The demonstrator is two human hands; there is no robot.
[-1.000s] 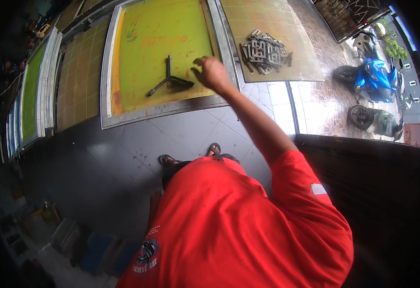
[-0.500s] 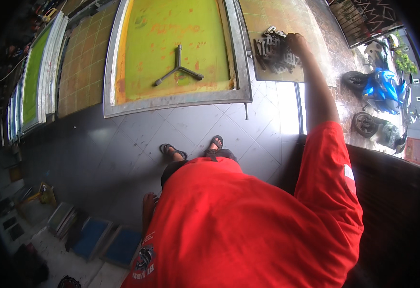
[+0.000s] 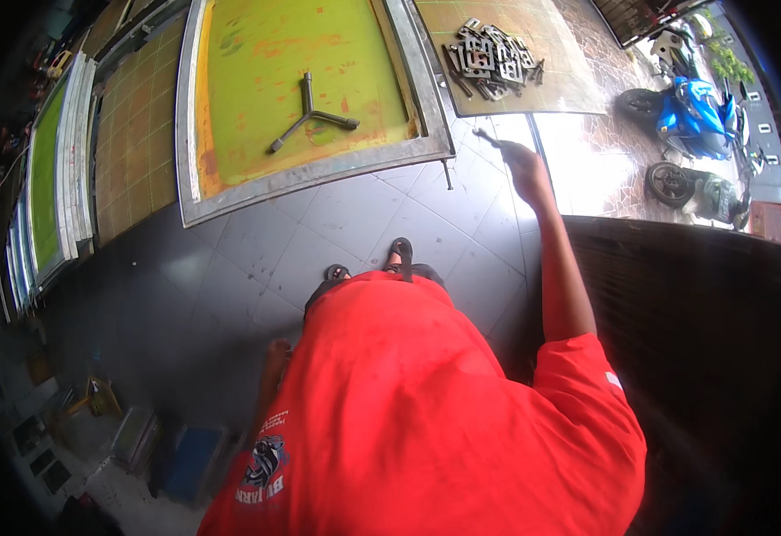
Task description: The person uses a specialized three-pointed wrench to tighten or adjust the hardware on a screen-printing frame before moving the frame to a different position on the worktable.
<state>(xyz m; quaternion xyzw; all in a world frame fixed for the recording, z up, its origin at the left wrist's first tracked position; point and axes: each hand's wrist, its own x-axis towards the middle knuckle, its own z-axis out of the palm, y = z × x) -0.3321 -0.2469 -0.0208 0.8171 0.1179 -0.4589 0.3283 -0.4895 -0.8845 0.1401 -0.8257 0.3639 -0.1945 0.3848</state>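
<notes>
Right hand (image 3: 526,170) gripping 1 slim metal piece (image 3: 488,138); metal bracket pile (image 3: 488,58) beyond, Y-shaped socket wrench (image 3: 308,112) leftward. Firm pinch advisable (left hand (image 3: 278,349): grip can't be made out).

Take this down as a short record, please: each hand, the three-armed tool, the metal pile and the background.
right hand: fingers hold a slim metal piece above the tiled floor
left hand: low at the person's side; grip unclear
three-armed tool: lies on the yellow-green panel inside a metal frame
metal pile: on a tan board, right of the frame
background: blue motorcycle, upper right
</notes>
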